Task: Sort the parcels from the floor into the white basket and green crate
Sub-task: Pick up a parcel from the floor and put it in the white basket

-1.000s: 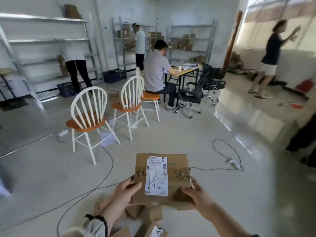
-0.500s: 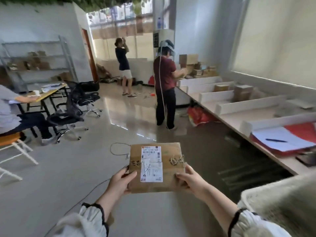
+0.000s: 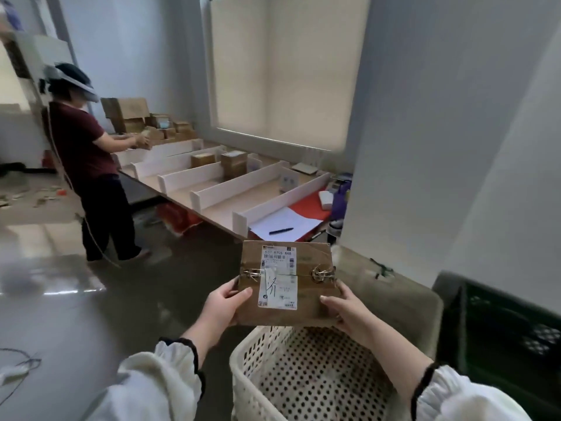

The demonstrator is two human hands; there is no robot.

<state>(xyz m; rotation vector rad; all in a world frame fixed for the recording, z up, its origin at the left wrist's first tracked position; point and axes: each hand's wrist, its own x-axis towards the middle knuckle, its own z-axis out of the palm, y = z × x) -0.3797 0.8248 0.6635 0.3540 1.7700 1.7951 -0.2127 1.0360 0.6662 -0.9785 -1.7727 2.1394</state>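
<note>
A flat brown cardboard parcel [image 3: 306,305] with a white shipping label is held level in front of me. My left hand [image 3: 223,305] grips its left edge and my right hand [image 3: 346,311] grips its lower right corner. Directly below the parcel stands the white perforated basket [image 3: 258,357], whose inside looks bare where I can see it. The dark green crate [image 3: 498,326] sits to the right of the basket, against the wall, partly cut off by the frame edge.
A long table [image 3: 218,214] with white dividers, small boxes, paper and a pen runs along the window wall. A person in a dark red shirt [image 3: 82,141] stands at its far end. A beige mat [image 3: 391,293] lies behind the basket. A cable [image 3: 18,366] lies on the floor at left.
My view has swung right, from the chairs and floor parcels past the table to the basket and crate. Both hands kept hold of the parcel, which now hangs over the white basket.
</note>
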